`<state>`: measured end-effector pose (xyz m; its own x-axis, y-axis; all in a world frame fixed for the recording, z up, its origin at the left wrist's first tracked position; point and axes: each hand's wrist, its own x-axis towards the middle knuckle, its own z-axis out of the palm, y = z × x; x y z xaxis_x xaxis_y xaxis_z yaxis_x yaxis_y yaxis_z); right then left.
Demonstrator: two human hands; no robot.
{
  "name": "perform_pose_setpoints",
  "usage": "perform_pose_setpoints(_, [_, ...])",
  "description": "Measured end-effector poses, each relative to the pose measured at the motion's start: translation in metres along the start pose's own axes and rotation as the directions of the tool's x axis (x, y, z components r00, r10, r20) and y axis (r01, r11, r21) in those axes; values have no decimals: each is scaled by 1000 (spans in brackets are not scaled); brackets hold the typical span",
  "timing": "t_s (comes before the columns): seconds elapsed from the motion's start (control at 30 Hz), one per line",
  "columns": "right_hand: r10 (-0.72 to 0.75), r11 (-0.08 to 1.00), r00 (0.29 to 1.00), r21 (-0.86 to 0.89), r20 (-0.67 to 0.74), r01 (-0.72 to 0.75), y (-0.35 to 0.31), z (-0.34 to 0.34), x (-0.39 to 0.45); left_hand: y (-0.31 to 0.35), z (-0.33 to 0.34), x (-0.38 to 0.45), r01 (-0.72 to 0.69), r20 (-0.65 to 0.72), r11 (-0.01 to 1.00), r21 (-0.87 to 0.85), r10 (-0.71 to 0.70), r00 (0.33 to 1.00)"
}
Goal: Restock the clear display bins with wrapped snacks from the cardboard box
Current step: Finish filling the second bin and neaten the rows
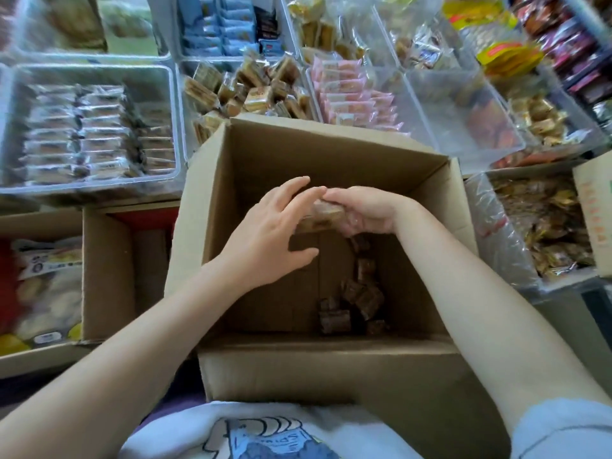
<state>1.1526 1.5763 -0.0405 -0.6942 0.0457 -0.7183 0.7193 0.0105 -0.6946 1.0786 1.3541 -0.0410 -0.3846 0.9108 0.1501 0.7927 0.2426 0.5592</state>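
Bare forearms, pale blue short sleeve (563, 429) at lower right of frame, light blue shirt front (265, 432) at bottom centre, dark-outlined blue cartoon print with lettering.

The cardboard box (331, 260) is set in the middle, before the person. A few wrapped snacks (356, 299) are left in it, gathered toward its right side and near edge. Both hands are held over its far half, the left hand (265, 240) beside the right hand (367, 213), with a snack bundle (326, 215) between them. Clear display bins (89, 127) are ranged behind the box and to its far left and right. A second carton (99, 273) is placed at its left, a bag-lined box (536, 226) at its right
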Motion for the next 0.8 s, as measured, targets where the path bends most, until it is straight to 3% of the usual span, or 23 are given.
perform_pose_setpoints(0.07, [-71,997,994,23,82,69,-32,18,-9,-4,-22,-4,-58,-115,997,-59,51,992])
perform_pose_setpoints(0.17, [-109,971,991,-204,77,123,-81,49,-6,-30,-68,-11,-40,-241,983,-180,-4,970])
perform_pose_setpoints(0.23, [-195,902,978,-405,-69,151,-115,74,6,-60,-98,-17,45,-214,945,-325,-119,970])
perform_pose_setpoints(0.3, [-329,859,925,-468,-189,210,-147,99,22,-93,-122,-26,160,-124,849,-504,-255,959])
perform_pose_setpoints(0.4, [-444,764,893,-555,-81,330,-185,139,50,-141,-146,-42,304,-41,675,-672,-443,895])
perform_pose_setpoints(0.47, [-391,683,920,-660,31,312,-202,168,72,-172,-154,-50,332,-41,606,-723,-517,855])
perform_pose_setpoints(0.57, [-372,658,925,-682,76,321,-220,205,107,-219,-160,-58,349,-48,584,-733,-556,830])
perform_pose_setpoints(0.67, [-402,667,916,-684,4,295,-231,222,142,-259,-159,-62,368,-107,618,-695,-595,797])
perform_pose_setpoints(0.73, [-490,531,864,-826,-114,192,-232,227,168,-283,-155,-65,418,-119,674,-610,-599,792])
perform_pose_setpoints(0.8, [-580,222,799,-975,-158,-32,-230,236,195,-306,-145,-71,480,-76,749,-457,-571,817])
